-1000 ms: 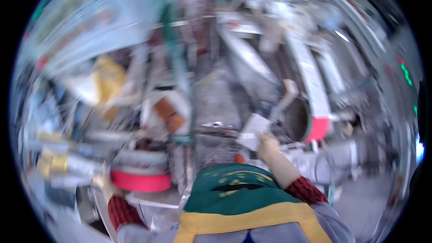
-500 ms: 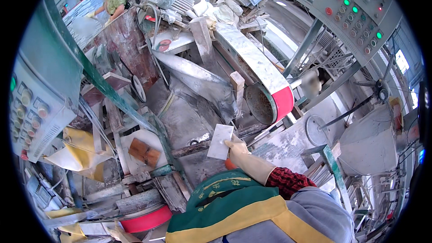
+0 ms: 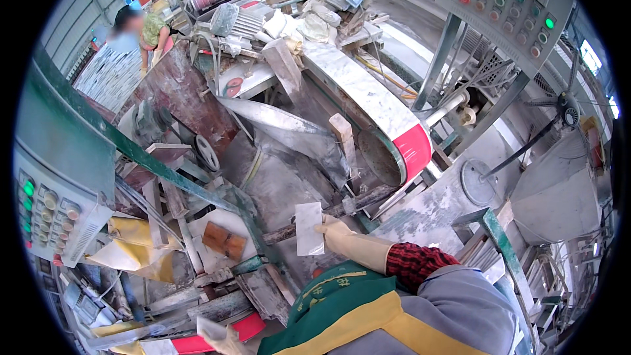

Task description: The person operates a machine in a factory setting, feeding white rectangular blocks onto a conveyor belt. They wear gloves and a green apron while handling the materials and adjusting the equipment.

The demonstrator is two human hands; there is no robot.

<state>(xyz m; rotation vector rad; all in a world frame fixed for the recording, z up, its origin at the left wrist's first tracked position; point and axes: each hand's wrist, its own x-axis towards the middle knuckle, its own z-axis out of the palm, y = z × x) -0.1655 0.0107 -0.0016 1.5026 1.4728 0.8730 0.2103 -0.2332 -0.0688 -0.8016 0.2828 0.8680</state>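
Note:
My right hand (image 3: 334, 233), in a cream rubber glove, pinches the right edge of a thin white rectangular tile (image 3: 309, 229), held upright in front of my green apron (image 3: 342, 283). At the lower edge, my gloved left hand (image 3: 231, 343) is partly cut off by the picture. It grips a pale flat piece that looks like another tile (image 3: 211, 332), beside a red-and-white belt (image 3: 246, 329). Its fingers are only partly visible.
Ahead is a conveyor with a white and red belt (image 3: 413, 151). Control panels stand at left (image 3: 59, 217) and upper right (image 3: 506, 13). A brown block (image 3: 223, 241) lies on a pale board. Green metal frames flank me. Another person (image 3: 154, 36) works at far left.
My left hand has risen into view at the lower edge with a pale flat piece. The tile in my right hand has shifted slightly left and stands straighter. The whole view has turned slightly.

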